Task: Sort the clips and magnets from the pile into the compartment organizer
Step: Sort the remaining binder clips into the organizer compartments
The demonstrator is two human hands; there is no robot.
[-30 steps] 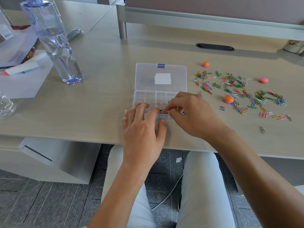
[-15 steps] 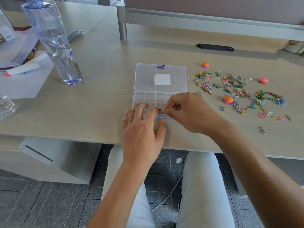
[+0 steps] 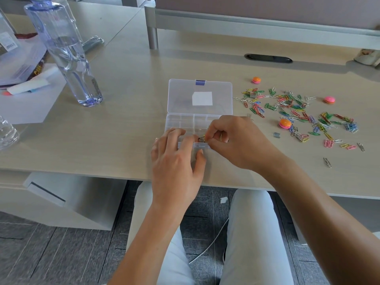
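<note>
The clear compartment organizer [image 3: 185, 120] sits near the front edge of the desk [image 3: 127, 124], lid flipped open and lying flat behind it with a white label on it. Right hand [image 3: 238, 140] is curled over the front right compartments, thumb and fingertips pinching a small bunch of clips [image 3: 202, 138] right at the front row; can't really tell which compartment they're over. Left hand [image 3: 176, 159] rests on the organizer's front edge with fingers relaxed and spread, thumb against the front wall, not gripping anything. The pile of colored paper clips [image 3: 296, 114] is scattered on the desk to the right, with three round magnets [image 3: 285, 123] in and around it. A water bottle [image 3: 65, 52] stands well off to the left, next to some papers [image 3: 26, 103].
</note>
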